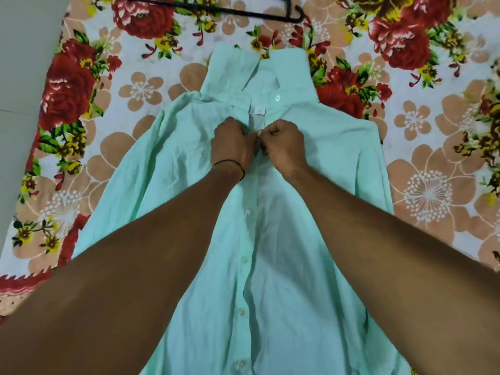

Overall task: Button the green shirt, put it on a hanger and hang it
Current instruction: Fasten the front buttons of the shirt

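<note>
The shirt (273, 266) lies face up along the middle of the sheet (433, 185), with its collar (286, 74) toward the far edge and its hem running out of view at the near edge. Spread flat like this, the two front edges line up and both hands can work one spot without lifting the cloth. The left hand (231, 143) and right hand (284, 143) meet knuckle to knuckle on the placket just below the neck opening. Their fingers are curled in and pinch the thin cloth, one edge in each hand, which fits feeding a button through its hole. The fingertips are mostly tucked under, so I cannot tell whether that button is through. Below the hands a row of buttons (244, 259) runs down a closed front, so I judge the buttoning to be nearly done. The collar button (277, 97) is undone, and a small white label (260, 111) shows in the open neck. The cloth is pale mint, light and soft, finely creased, with the sleeves lying loosely along the sides; the buttons are small, round and pearly. A black hanger (243, 12), thin and rigid with an upturned end, lies at the far edge beyond the collar, apart from the shirt and handy for the next step. The sheet is printed with red and tan flowers. A dark thread band (233, 165) circles the left wrist.
</note>
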